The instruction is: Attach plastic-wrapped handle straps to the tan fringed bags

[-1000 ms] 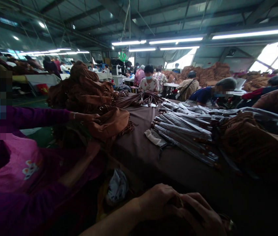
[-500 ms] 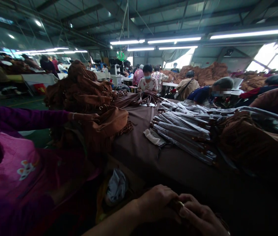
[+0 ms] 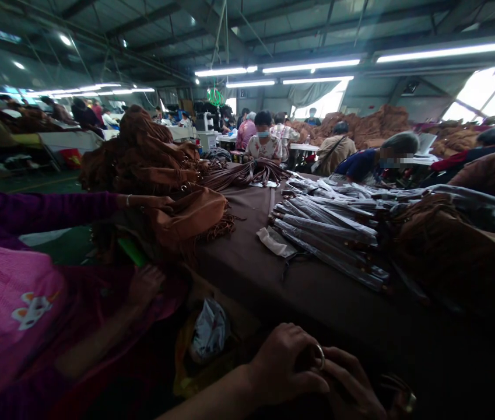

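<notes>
Low in the view, my left hand (image 3: 284, 361) is closed, with its fingers curled round a metal ring (image 3: 320, 357). My right hand (image 3: 352, 385) meets it from the right, fingers bent and close to the same ring. Whatever the right fingers grip is lost in shadow. Beyond the right hand a second piece of metal hardware (image 3: 410, 402) glints on dark material. Left of my hands lies a crumpled clear plastic bag (image 3: 209, 329) in a yellowish holder.
A brown-covered table (image 3: 247, 262) carries plastic-wrapped straps (image 3: 330, 224), a small pale pouch (image 3: 276, 241) and brown fringed bags (image 3: 452, 245). At left, a co-worker in a pink apron (image 3: 11, 291) holds a brown bag (image 3: 192, 216) and a green object (image 3: 133, 252). More bags (image 3: 137, 151) are piled behind.
My hands have shifted slightly, and the ring between them shows more fully. The co-worker's other hand has come into sight with the green object. Metal hardware now shows at my right.
</notes>
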`<move>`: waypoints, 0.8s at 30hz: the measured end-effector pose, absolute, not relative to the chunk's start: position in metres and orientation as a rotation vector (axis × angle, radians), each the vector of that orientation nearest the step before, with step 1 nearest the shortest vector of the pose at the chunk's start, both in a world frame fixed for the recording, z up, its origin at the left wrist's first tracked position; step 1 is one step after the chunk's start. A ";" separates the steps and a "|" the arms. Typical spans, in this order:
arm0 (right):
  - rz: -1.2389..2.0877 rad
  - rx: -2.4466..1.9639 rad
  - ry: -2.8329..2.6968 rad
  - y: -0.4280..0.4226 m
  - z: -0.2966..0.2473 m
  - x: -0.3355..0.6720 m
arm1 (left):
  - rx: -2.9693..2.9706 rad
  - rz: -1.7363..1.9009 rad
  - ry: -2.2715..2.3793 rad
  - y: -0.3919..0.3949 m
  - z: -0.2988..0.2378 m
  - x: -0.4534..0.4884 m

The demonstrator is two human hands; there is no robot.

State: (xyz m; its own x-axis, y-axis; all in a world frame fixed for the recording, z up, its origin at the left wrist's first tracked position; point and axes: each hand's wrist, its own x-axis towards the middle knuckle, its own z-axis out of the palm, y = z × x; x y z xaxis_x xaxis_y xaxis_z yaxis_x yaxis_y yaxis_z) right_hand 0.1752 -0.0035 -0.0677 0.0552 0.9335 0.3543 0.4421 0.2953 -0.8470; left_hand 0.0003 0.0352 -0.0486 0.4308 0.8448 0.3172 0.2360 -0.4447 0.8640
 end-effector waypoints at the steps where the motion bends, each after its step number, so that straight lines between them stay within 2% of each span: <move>1: 0.573 -1.318 -1.611 -0.002 -0.067 0.180 | 1.943 1.009 0.934 0.033 -0.050 0.002; 8: 0.535 -1.245 -1.802 0.007 -0.062 0.188 | 2.055 0.883 0.972 0.038 -0.043 -0.002; 17: 0.881 -1.354 -1.617 0.012 -0.052 0.187 | 2.122 0.741 0.997 0.046 -0.043 -0.004; 24: 0.955 -1.404 -1.622 0.025 -0.051 0.185 | 2.133 0.717 0.956 0.049 -0.041 -0.006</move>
State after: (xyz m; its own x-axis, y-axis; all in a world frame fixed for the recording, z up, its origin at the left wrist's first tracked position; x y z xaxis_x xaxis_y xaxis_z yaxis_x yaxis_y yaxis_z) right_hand 0.1847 0.0250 -0.0507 -0.0933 0.9925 0.0784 0.4126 0.1102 -0.9042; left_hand -0.0058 0.0485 -0.0412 0.5778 0.7909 0.2013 0.4146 -0.4969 0.7624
